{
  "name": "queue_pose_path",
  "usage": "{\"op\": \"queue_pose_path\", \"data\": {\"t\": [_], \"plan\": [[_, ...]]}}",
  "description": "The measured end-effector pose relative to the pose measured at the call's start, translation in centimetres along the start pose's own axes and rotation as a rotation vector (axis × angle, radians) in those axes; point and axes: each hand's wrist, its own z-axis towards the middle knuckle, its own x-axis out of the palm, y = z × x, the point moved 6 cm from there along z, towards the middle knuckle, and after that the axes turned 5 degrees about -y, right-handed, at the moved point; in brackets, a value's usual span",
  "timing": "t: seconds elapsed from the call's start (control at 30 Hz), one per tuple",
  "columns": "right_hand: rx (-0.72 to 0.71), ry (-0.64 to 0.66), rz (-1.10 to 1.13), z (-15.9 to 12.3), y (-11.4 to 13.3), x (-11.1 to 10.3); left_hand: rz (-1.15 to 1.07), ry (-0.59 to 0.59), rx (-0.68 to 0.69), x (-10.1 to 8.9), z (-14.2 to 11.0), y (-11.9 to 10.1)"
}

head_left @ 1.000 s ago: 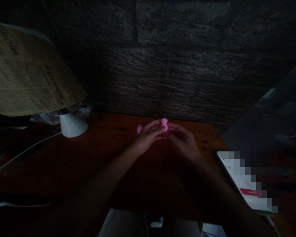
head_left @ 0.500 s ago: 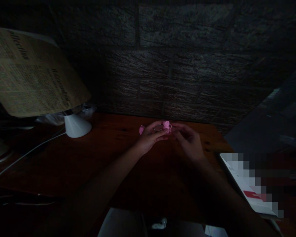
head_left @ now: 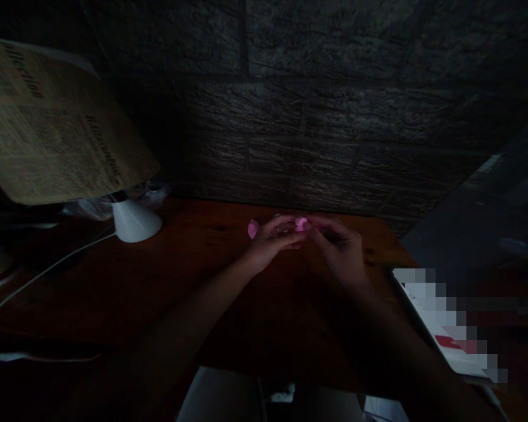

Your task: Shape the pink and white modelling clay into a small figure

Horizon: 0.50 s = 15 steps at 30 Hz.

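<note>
Over the wooden table, my left hand (head_left: pixel 264 247) is closed around a small pink thing with a petal-like, ruffled look (head_left: pixel 301 224), pinched between thumb and fingers. Another rounded pink piece (head_left: pixel 253 229) shows beyond the back of that hand; I cannot tell whether the two are joined. My right hand (head_left: pixel 343 249) meets the left one from the right, its thumb and fingers closed at the edge of the pink thing. A bit of pink also shows between the right fingers. Dim light hides the exact kind of the pink thing.
To the left stands a lamp with a white cone base (head_left: pixel 136 223) and a newsprint-patterned shade (head_left: pixel 66 123), its white cord (head_left: pixel 48 272) running across the table (head_left: pixel 193 281). Clear plastic (head_left: pixel 92 208) lies behind it. A dark brick wall (head_left: pixel 268 117) rises behind. At right lies a white, partly pixelated flat object (head_left: pixel 440 328).
My right hand's thumb and fingers have closed in on the pink thing, and less of it shows now. The left hand has stayed nearly in place. The view has shifted slightly.
</note>
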Motion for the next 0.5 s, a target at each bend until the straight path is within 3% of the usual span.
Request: {"op": "queue_pose_path", "data": {"t": [0.5], "plan": [[0.029, -0.011, -0.019, -0.15, 0.49, -0.03, -0.074, -0.054, -0.035, -0.18, 0.04, -0.12]]}}
